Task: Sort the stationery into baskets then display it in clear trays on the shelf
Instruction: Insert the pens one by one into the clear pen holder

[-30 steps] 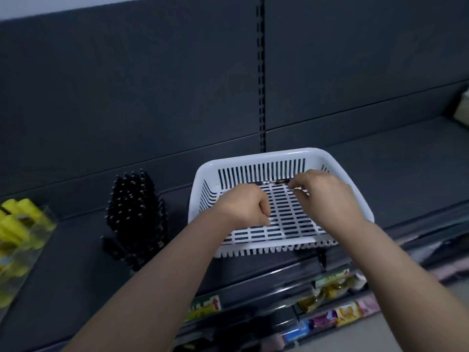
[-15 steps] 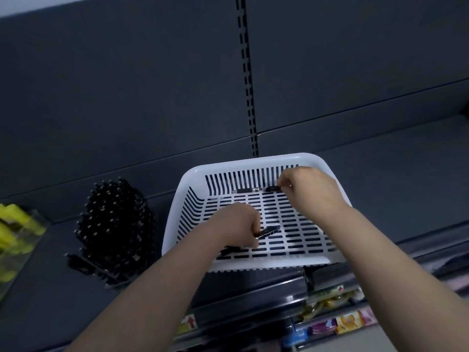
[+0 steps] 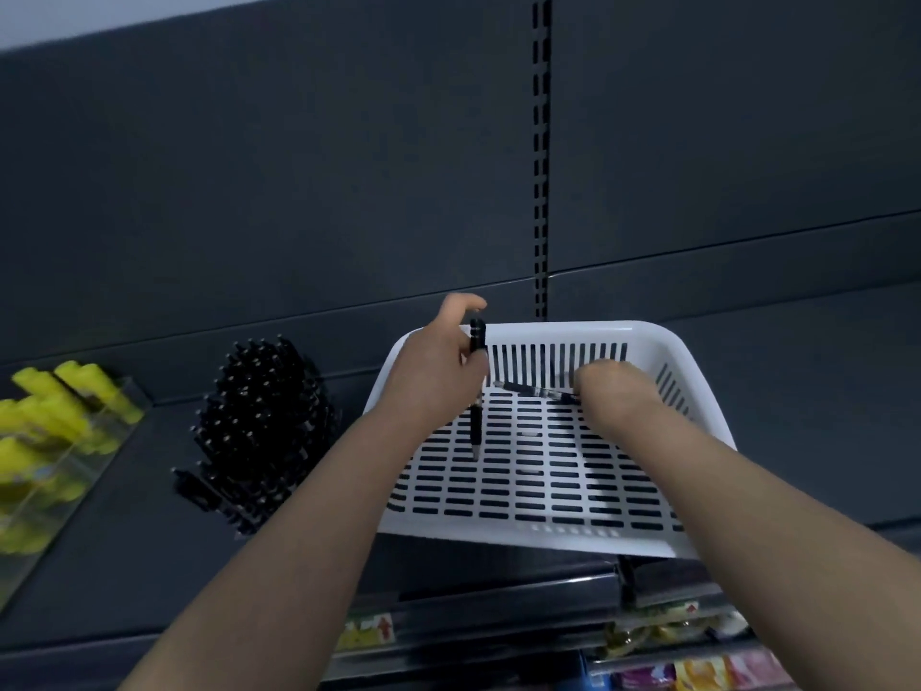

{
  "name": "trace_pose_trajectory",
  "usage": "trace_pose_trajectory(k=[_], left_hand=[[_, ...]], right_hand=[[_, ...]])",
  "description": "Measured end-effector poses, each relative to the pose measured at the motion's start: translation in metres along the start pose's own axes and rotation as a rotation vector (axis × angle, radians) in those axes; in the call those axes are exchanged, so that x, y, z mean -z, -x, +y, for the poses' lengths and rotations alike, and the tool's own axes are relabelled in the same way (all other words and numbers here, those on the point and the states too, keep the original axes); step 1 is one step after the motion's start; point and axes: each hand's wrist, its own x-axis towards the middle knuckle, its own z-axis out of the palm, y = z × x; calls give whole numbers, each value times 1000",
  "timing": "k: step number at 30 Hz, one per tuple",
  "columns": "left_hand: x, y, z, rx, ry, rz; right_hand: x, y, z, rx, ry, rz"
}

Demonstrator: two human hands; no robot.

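Two black pens [image 3: 476,421] [image 3: 533,390] gripped in hands [image 3: 438,361] [image 3: 610,391], white basket [image 3: 648,336], shelf labels [image 3: 366,633] blurred

Two forearms showed, bare along all the length in view: the left forearm [image 3: 299,516] and the right forearm [image 3: 747,491], both uncovered down to the wrist. The left hand [image 3: 438,361] was bare too, its thumb and knuckles plain to see. The right hand [image 3: 610,391] was also bare, but blurred, so its fingers could not be told apart.
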Motion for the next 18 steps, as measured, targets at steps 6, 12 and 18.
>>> trace_pose_trajectory(k=[6,12,18], left_hand=[[48,20,-7,-92,159,283],[116,69,-39,-146,168,447],[144,104,-85,-84,161,485]], right_hand=[[34,29,-28,51,-529,212],[61,85,-95,222,-929,435],[61,105,-157,257,-1081,438]])
